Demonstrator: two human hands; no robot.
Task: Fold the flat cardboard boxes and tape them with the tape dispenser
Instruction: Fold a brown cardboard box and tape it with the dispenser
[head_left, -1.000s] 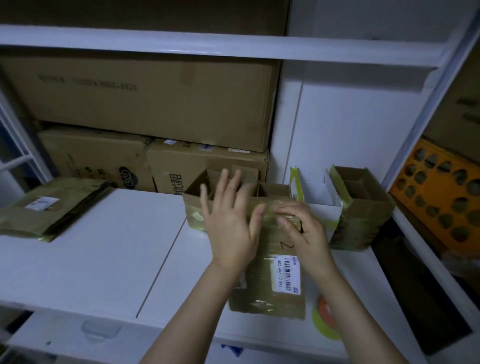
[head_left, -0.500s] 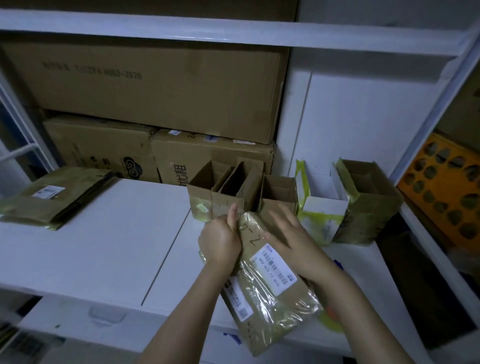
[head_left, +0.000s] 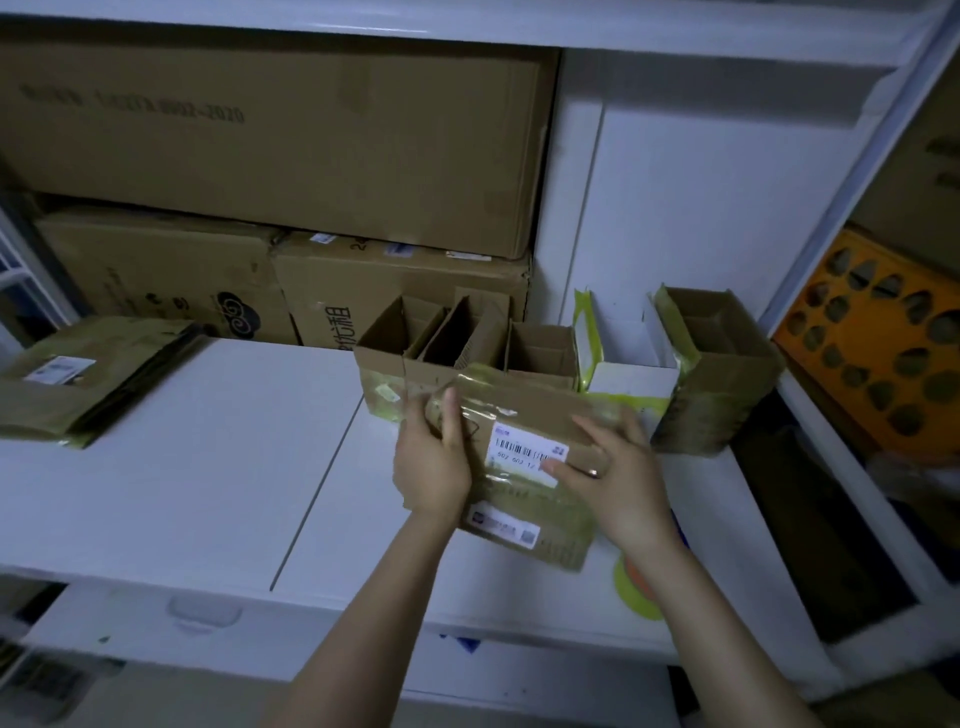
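Flat brown cardboard box (head_left: 524, 467), tape-glossed, white barcode label on top, held in both hands over the front of the white shelf (head_left: 171, 483).

Left hand (head_left: 434, 462) grips the box's left edge: thumb lying on the top face, other fingers curled under and hidden. Right hand (head_left: 615, 478) lies on the right side, fingers together and flat across the label's edge, thumb not visible. Just behind the box, a row of small open brown cartons (head_left: 452, 343) stands upright; beside them a white carton with yellow-green tape (head_left: 623, 358), then another open brown carton (head_left: 717, 374). A yellow-and-orange tape roll (head_left: 631, 587) shows under the right forearm. A stack of flat brown boxes (head_left: 88, 374) lies at far left, well apart. Large brown cartons (head_left: 270, 140) fill the back of the shelf.
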